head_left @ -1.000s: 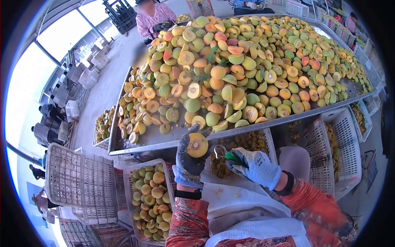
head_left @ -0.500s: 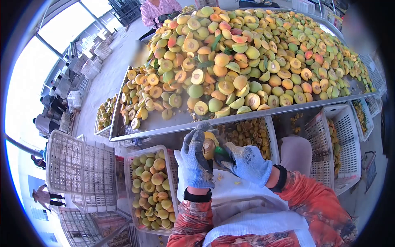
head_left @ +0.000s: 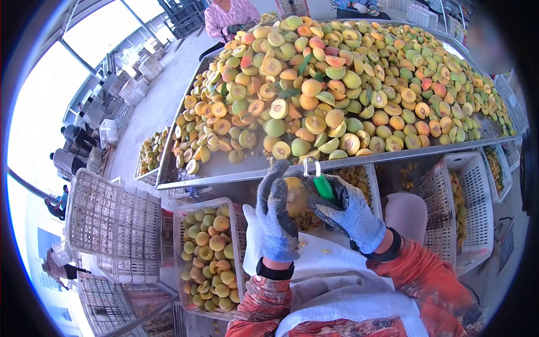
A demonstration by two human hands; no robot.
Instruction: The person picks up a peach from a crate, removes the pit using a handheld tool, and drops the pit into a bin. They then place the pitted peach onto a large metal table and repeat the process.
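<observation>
Fruit-processing shed: halved fruit is lying heaped on wide metal-rimmed counter; plastic crates are standing stacked nearby; gloved person is working at far edge; forklift is standing beyond.

Blue knitted cloth gloves look rough and totally matt, with dark, scuffed palms. Green-handled loop tool: grip's kinda glossy, plastic-looking, loop's bright metal. The big grey rimmed table is smooth, sorta shiny metal. White lattice crates: dull plastic. White apron: wrinkly matt cloth.
</observation>
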